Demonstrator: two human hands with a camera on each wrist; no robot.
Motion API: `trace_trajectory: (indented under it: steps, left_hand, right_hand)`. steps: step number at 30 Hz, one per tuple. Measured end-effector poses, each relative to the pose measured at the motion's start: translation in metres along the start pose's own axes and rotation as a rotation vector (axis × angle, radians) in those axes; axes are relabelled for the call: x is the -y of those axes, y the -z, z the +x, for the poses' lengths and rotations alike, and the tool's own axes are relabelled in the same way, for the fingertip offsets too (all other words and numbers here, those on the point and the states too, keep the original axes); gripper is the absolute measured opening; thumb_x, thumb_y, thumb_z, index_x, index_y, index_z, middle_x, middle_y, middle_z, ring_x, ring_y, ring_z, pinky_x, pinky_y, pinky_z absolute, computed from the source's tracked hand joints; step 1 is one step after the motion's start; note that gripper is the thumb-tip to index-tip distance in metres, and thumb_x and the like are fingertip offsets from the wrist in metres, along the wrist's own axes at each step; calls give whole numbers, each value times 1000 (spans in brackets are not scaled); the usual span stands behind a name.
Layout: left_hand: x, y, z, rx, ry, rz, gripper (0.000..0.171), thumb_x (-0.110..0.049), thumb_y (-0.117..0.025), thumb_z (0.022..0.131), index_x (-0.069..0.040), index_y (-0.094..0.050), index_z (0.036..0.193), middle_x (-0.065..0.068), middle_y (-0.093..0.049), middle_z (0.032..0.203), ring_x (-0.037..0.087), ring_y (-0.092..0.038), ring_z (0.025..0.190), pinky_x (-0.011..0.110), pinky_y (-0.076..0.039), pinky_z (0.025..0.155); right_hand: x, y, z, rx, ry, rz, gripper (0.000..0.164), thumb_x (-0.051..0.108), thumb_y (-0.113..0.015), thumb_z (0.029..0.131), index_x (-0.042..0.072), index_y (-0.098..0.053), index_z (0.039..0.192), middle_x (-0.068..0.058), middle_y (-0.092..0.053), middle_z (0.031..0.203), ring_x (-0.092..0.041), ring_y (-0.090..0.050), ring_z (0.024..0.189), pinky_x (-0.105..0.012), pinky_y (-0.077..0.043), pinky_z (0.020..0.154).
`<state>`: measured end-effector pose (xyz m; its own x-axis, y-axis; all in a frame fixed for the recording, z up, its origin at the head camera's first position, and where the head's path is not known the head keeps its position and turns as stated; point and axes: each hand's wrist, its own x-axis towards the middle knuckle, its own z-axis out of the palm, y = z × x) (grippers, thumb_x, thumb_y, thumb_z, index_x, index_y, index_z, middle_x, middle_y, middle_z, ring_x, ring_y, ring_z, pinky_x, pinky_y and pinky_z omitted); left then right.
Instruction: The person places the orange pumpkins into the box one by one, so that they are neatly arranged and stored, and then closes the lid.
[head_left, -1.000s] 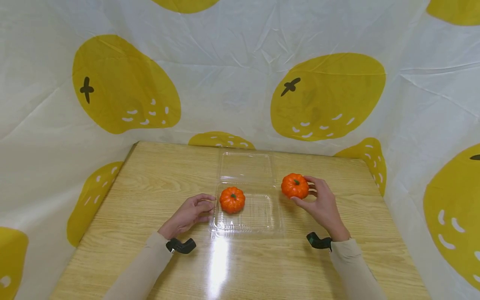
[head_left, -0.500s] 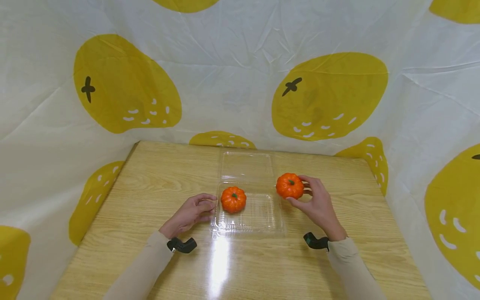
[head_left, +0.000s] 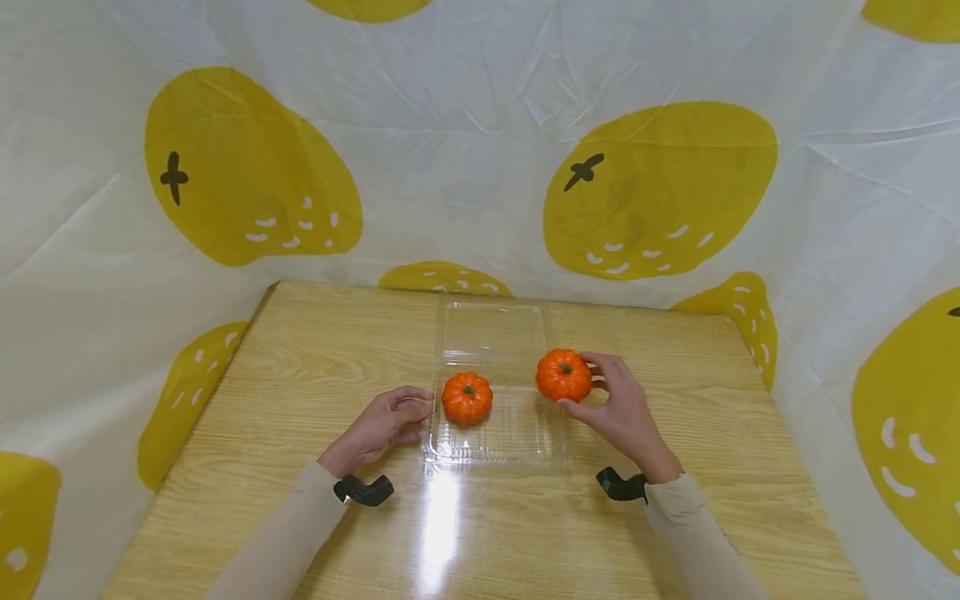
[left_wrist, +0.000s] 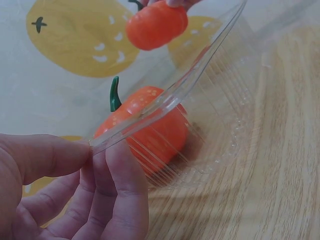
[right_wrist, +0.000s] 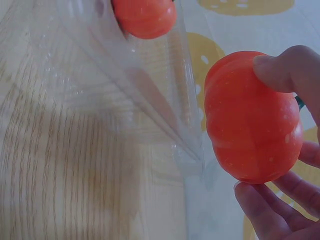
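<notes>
A clear plastic clamshell container lies with its lid folded back toward the far edge of the table. Inside its left part sits a small orange pumpkin with a green stem. My left hand pinches the container's left rim between thumb and fingers, as the left wrist view makes plain. A second orange pumpkin is held by my right hand, thumb on one side and fingers on the other. That pumpkin hangs above the container's right edge, apart from the first one.
The wooden table spreads out around the container. A white cloth with yellow fruit prints hangs behind the table and along both sides. A bright light reflection lies on the tabletop in front of the container.
My right hand has carried its pumpkin leftward, from beside the container to over its right edge. The left hand and the first pumpkin have stayed in place.
</notes>
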<state>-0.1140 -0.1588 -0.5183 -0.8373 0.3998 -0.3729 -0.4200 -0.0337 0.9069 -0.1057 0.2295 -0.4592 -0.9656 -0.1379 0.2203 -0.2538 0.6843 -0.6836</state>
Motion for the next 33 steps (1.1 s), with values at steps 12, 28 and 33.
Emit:
trace_trajectory:
  steps: [12, 28, 33]
  left_hand:
    - [1, 2, 0, 11, -3, -16, 44, -11, -60, 104, 5, -48, 142, 2, -65, 112, 10, -65, 93, 26, -62, 85]
    - [1, 3, 2, 6, 0, -14, 42, -11, -60, 103, 4, -49, 141, 1, -64, 113, 12, -65, 93, 28, -62, 85]
    - [1, 2, 1, 13, -3, -11, 43, -10, -60, 103, 6, -48, 141, 0, -63, 113, 12, -64, 93, 27, -62, 84]
  right_hand:
    - [9, -6, 0, -11, 83, -8, 73, 20, -94, 75, 8, -58, 138, -13, -59, 130, -29, -64, 114, -35, -63, 89]
    - [21, -21, 0, 76, 124, -15, 75, 20, -93, 77, 12, -54, 141, -12, -57, 134, -28, -64, 116, -51, -62, 91]
    - [21, -26, 0, 118, 113, -9, 76, 22, -93, 78, 12, -54, 142, -12, -56, 134, -30, -64, 116, -51, -62, 91]
